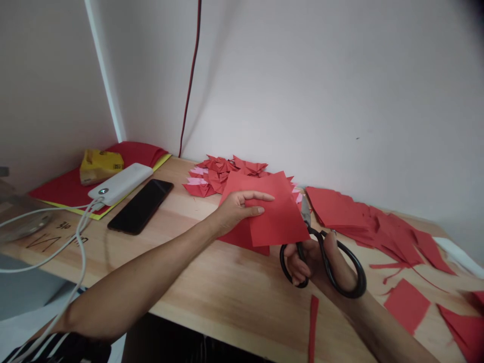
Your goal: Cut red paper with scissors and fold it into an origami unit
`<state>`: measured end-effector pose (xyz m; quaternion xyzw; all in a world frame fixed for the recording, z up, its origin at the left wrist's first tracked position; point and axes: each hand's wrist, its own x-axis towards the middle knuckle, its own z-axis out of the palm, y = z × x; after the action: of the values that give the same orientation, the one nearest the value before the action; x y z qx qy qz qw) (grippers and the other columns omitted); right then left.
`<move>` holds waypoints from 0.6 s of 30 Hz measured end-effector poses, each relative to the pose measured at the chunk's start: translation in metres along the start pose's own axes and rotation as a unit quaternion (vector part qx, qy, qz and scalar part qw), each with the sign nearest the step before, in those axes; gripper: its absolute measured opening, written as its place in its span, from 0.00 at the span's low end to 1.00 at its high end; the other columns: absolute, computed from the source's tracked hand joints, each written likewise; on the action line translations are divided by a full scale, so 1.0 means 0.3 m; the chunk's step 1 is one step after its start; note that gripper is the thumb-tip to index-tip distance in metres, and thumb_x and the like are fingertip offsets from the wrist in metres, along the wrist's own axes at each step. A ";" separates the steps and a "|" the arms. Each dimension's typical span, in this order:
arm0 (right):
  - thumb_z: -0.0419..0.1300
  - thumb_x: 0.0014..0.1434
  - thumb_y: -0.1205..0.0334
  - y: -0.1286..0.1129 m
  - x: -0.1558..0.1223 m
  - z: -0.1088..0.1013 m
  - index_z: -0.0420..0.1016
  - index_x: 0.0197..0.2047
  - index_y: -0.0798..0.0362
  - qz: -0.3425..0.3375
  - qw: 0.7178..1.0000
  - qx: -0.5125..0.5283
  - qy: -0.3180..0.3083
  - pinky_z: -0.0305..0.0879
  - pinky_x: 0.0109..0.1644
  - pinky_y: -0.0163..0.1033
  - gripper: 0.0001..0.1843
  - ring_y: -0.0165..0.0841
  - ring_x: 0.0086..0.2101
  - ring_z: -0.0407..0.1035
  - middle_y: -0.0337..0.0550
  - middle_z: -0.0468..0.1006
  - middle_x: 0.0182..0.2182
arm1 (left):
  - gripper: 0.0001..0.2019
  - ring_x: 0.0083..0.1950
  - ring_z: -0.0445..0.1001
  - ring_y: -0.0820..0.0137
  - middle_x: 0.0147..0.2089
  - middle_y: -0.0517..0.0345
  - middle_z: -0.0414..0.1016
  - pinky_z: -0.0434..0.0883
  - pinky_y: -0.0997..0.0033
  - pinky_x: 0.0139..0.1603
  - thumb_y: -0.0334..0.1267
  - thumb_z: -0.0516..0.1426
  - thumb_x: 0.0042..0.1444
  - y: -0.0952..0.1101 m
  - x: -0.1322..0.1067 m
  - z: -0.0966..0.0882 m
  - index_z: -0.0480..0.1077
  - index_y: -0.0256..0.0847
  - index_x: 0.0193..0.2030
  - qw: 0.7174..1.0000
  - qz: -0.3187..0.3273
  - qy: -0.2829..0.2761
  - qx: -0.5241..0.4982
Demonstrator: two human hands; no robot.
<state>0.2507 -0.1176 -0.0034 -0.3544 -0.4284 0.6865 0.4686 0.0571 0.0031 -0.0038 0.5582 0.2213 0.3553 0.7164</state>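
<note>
My left hand (242, 209) pinches red paper (282, 222) above the table, thumb and forefinger lying over its face. At least two sheets overlap there, the lower one jutting out beneath. In my right hand (313, 262) is a pair of scissors (324, 242) with black loop handles, fingers through one loop and the thumb at the other. Their metal blades point up and away at the right edge of the paper, partly hidden, so I cannot tell whether they touch it. A narrow red paper strip (313, 327) lies below on the table.
Folded red and pink paper pieces (212, 174) are heaped by the wall. Cut red sheets (336, 209) and scraps spread to the right. A black phone (141, 206), a white power bank (121, 184) with cables, and a yellow packet (100, 166) on coloured paper occupy the left.
</note>
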 end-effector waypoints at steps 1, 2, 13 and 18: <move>0.47 0.55 0.28 -0.001 -0.001 0.001 0.79 0.36 0.58 0.001 1.000 0.000 0.001 0.65 0.25 0.37 0.39 0.30 0.20 0.62 0.37 0.62 0.17 | 0.18 0.38 0.75 0.74 0.43 0.52 0.78 0.69 0.75 0.41 0.36 0.64 0.50 -0.001 0.000 0.001 0.75 0.39 0.49 1.000 0.000 0.001 -0.002; 0.47 0.55 0.28 -0.002 -0.002 0.002 0.79 0.36 0.58 0.003 1.000 -0.001 0.004 0.65 0.25 0.37 0.39 0.30 0.20 0.62 0.37 0.62 0.17 | 0.18 0.38 0.75 0.74 0.44 0.52 0.78 0.70 0.75 0.41 0.36 0.65 0.50 -0.001 0.001 0.001 0.75 0.39 0.49 1.000 -0.001 0.002 -0.003; 0.49 0.52 0.26 0.001 0.010 -0.003 0.78 0.34 0.57 0.003 0.999 -0.038 0.004 0.66 0.27 0.39 0.39 0.31 0.20 0.63 0.38 0.64 0.16 | 0.18 0.39 0.75 0.73 0.46 0.52 0.78 0.69 0.75 0.40 0.37 0.64 0.51 -0.002 0.001 -0.002 0.75 0.39 0.50 0.999 0.010 -0.001 0.044; 0.48 0.53 0.27 -0.010 0.005 -0.005 0.78 0.33 0.58 0.004 1.000 -0.030 -0.001 0.65 0.25 0.38 0.39 0.30 0.20 0.62 0.38 0.63 0.16 | 0.16 0.42 0.75 0.73 0.48 0.51 0.77 0.68 0.74 0.45 0.37 0.64 0.51 -0.002 0.003 -0.006 0.75 0.40 0.49 0.999 0.010 -0.013 0.044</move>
<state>0.2528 -0.1151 -0.0012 -0.3695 -0.4480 0.6753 0.4548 0.0564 0.0049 -0.0047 0.5960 0.2222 0.3448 0.6903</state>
